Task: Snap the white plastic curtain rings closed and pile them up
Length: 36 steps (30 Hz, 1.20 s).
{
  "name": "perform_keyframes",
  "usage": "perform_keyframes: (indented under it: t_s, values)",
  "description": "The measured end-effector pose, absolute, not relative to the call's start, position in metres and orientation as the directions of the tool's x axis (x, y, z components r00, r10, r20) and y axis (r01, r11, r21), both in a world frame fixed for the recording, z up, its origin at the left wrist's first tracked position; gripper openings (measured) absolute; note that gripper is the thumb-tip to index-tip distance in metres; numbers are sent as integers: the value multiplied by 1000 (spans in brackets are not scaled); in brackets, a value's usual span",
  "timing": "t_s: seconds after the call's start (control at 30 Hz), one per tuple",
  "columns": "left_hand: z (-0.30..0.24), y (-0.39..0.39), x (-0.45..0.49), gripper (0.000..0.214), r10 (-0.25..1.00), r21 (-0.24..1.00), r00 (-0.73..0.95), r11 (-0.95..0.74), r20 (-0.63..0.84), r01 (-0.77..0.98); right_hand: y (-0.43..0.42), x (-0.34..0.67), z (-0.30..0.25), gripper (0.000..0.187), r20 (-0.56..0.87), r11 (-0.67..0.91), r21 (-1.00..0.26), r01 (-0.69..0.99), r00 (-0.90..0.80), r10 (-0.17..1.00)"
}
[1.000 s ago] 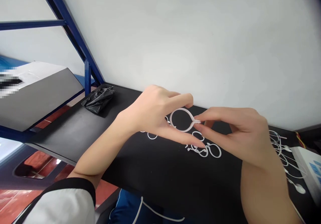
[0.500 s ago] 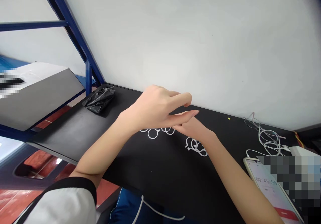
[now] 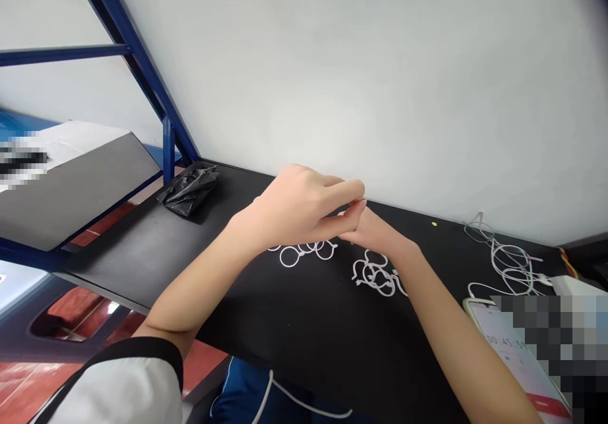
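My left hand (image 3: 308, 205) is held above the black tabletop, its thumb and index fingertip pressed together in a pinch. Whatever lies between them, if anything, is too small or hidden to name. Close behind it is my right hand (image 3: 377, 231), its fingers bent towards the left hand and mostly covered by it. They look closed, but their contents cannot be made out. Below the hands lie thin white rings with small tabs: one group (image 3: 289, 257) under the left hand, and an overlapping heap (image 3: 375, 277) beside my right wrist, partly hidden by the forearm.
A crumpled black plastic bag (image 3: 189, 190) rests at the tabletop's (image 3: 304, 323) far left. On the right are a coiled white cable (image 3: 510, 266) and a phone (image 3: 515, 354) showing a timer. A pale wall rises behind; a blue metal frame (image 3: 142, 63) stands left.
My left thumb has closed up against the index finger. My right hand has shifted slightly right, and more white rings show in the heap beside its wrist.
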<state>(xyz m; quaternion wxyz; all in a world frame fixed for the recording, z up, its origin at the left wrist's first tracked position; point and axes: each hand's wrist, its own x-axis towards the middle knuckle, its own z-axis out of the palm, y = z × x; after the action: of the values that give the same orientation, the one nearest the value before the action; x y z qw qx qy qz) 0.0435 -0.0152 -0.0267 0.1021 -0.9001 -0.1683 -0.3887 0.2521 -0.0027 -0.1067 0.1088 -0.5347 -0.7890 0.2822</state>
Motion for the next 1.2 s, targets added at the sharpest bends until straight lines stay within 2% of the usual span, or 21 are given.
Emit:
perform_keyframes:
  t_s: [0.23, 0.43, 0.53, 0.67, 0.8, 0.93, 1.0, 1.1, 1.2]
  values:
    - [-23, -26, 42, 19, 171, -106, 625, -919, 762, 380, 2, 294, -91, 9, -404, 64, -469, 881, -278, 871]
    - [-23, -40, 44, 21, 116, -151, 625, -922, 772, 358, 7, 307, -103, 20, -687, -85, -239, 967, -107, 719]
    - [-25, -45, 48, 23, 112, -167, 640, -918, 760, 360, 11, 307, -113, 26, -740, -83, -195, 977, -91, 666]
    - [-26, -49, 50, 23, 111, -183, 671, -918, 733, 351, 12, 308, -119, 28, -734, -63, -199, 978, -106, 671]
    - [-27, -49, 50, 23, 119, -174, 662, -917, 740, 360, 6, 310, -107, 12, -642, -11, -331, 944, -217, 736]
    - [-31, -48, 52, 22, 94, -187, 653, -919, 752, 348, -10, 304, -74, 5, -407, 116, -535, 837, -376, 832]
    - [-34, -50, 56, 26, 61, -197, 650, -928, 758, 316, -21, 296, -58, 10, -297, 181, -630, 755, -450, 842]
    - [-38, -55, 62, 44, 21, -202, 657, -944, 753, 262, -38, 281, -43, 7, -13, 301, -868, 396, -623, 782]
    - [-40, -59, 64, 49, -17, -258, 695, -935, 719, 243, -49, 267, -40, 14, 181, 351, -926, 141, -651, 737]
